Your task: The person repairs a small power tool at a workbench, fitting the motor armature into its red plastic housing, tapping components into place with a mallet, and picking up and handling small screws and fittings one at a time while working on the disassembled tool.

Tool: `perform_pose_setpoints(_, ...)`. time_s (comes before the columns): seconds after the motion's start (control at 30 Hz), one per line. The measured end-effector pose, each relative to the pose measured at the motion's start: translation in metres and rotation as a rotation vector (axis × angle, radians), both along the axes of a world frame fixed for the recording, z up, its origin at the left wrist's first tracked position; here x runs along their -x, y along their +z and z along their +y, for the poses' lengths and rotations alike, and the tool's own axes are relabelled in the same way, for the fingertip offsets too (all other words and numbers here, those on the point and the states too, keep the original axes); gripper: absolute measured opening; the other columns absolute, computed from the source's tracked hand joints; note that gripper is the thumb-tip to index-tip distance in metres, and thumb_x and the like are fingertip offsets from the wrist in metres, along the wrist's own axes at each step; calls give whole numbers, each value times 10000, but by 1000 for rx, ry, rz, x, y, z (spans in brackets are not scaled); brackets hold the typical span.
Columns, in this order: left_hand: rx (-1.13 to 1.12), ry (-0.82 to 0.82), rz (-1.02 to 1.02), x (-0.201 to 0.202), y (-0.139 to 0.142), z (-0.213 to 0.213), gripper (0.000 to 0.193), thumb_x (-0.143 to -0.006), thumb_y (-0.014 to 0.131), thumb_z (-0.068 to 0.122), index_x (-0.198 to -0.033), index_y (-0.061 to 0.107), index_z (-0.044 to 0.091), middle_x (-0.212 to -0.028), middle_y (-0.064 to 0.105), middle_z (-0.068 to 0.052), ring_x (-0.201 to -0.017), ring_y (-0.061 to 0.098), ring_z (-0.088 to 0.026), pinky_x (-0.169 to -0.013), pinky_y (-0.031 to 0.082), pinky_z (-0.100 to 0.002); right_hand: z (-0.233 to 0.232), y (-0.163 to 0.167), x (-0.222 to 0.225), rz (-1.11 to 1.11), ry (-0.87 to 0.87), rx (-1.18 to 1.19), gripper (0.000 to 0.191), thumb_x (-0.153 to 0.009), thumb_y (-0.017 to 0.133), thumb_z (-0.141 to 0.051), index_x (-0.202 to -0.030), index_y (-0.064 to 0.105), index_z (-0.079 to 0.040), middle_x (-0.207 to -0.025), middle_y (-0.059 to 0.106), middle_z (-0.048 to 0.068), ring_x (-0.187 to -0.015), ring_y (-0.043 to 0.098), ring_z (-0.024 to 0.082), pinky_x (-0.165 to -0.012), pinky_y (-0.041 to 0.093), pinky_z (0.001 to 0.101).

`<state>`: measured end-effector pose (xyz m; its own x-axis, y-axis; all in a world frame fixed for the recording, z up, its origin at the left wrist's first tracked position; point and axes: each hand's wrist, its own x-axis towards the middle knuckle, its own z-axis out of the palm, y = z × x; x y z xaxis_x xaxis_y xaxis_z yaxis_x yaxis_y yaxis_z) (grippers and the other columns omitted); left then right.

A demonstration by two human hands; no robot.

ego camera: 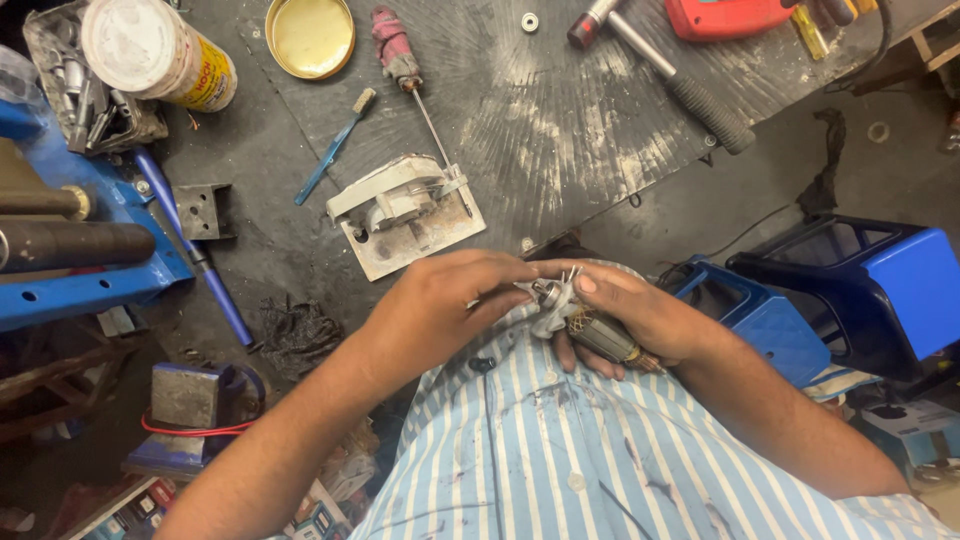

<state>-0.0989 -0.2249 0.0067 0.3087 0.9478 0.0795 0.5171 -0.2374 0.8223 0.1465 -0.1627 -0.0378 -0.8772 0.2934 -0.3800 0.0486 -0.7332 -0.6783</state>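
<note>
My right hand (640,312) grips a small motor armature (590,330) with copper windings and a white fan at one end, held close to my striped shirt. My left hand (440,305) reaches across, and its fingertips pinch the shaft end by the fan (548,296). Both hands meet over my lap, just below the edge of the dark bench (560,130). The lower part of the armature is hidden under my right palm.
On the bench lie a white saw guard on a base plate (405,212), a screwdriver (415,90), a hammer (665,75), a blue brush (335,145), a yellow lid (310,35) and a can (155,50). Blue plastic housings (860,290) stand at the right, a blue vise (80,250) at the left.
</note>
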Motion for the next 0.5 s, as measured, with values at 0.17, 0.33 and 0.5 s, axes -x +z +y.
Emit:
perform_pose_setpoints(0.17,349,254,-202,-6,-29,-12,205,-921,737,111,-1125,751,94,-1066,779,-53,-940,775,-132,-798,644,-259,-3,-8,-8,-13,-62,36,744,-1041,417,-506,-1517,382,65,-721,688,208,-428,590,119,-351,463,235)
perform_pose_setpoints(0.33,248,494,-306,8,-49,-26,188,-926,732,50,-1114,730,61,-1094,742,-58,-980,756,-138,-849,635,-267,-1,-13,-13,159,-182,159,799,-1078,440,-515,-1566,341,109,-738,670,205,-469,608,128,-383,502,239)
perform_pose_setpoints(0.5,199,611,-205,17,-52,-36,167,-914,764,76,-1080,755,56,-1071,741,-66,-911,735,-144,-782,608,-259,4,-15,-9,186,-176,213,843,-1064,459,-531,-1581,302,115,-757,671,202,-492,621,127,-407,509,232)
